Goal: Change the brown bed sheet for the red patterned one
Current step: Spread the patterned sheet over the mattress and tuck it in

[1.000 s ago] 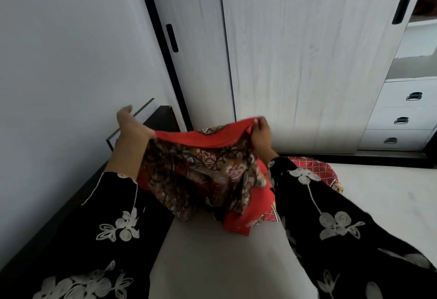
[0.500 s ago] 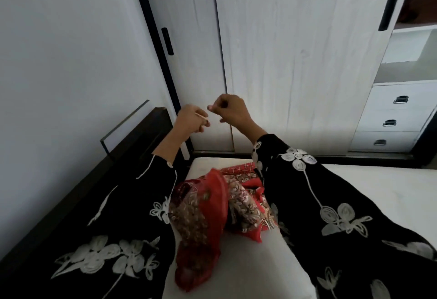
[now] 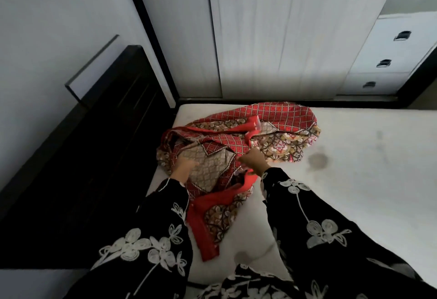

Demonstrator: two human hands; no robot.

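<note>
Head view, looking down onto the far left corner of a bed. The red patterned sheet [image 3: 238,142] lies crumpled in a loose heap on the bare white mattress [image 3: 359,192], close to the dark headboard [image 3: 106,138] at left and just short of the mattress's far edge. It is not spread: folds show the red lattice print, a brown floral border and a pale beige reverse face, and a plain red hem trails toward the near side between the person's arms. The left hand [image 3: 185,167] rests on the pale reverse face at the near left part of the heap, its fingers bent and pinching the cloth. The right hand [image 3: 253,159] is curled into a fist at the near right part of the heap, clutching a fold of the red hem. The hands are near one another, with a stretch of cloth between them. Both forearms wear black cloth with white flower embroidery: the left sleeve [image 3: 153,239] and the right sleeve [image 3: 321,225]. A dark round stain [image 3: 318,160] marks the mattress just right of the right hand, clear of the sheet. Beyond the bed stands a pale wood-grain wardrobe [image 3: 283,38], with white drawers [image 3: 387,62] at far right. A plain wall [image 3: 47,27] rises behind the headboard.
</note>
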